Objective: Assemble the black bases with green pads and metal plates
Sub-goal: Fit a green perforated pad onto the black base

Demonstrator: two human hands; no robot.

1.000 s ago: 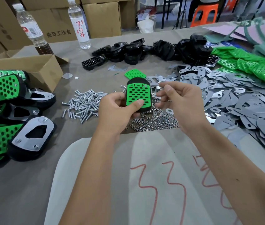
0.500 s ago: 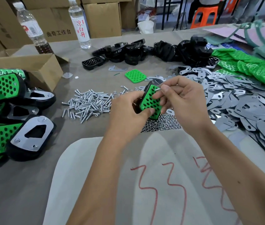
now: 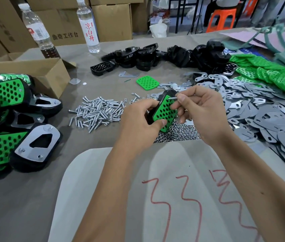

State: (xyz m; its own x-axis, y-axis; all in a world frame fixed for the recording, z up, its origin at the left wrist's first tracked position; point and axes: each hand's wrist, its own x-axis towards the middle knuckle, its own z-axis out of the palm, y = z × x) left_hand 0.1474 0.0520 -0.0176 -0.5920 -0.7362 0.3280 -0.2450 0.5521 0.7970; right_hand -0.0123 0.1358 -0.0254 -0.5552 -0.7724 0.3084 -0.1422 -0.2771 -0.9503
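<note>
Since a second ago you have tipped the black base from facing you squarely to lying slantwise, and brought it down closer over the heap of nuts. Your right hand, which was then loosely spread beside the part, now pinches a small screw between thumb and forefinger, its tip at a hole near the top edge of the green pad. Your left hand grips the base from the side, thumb pressed on the pad's lower corner. That suggests the pad is seated and you are starting the first fastener. No metal plate is on this piece yet, as far as I can see; its back is hidden. The plates lie spread to your right, the loose screws to your left, and finished units are piled at the far left. Keep the screw square to the hole, or it may slip into the nuts below.
</note>
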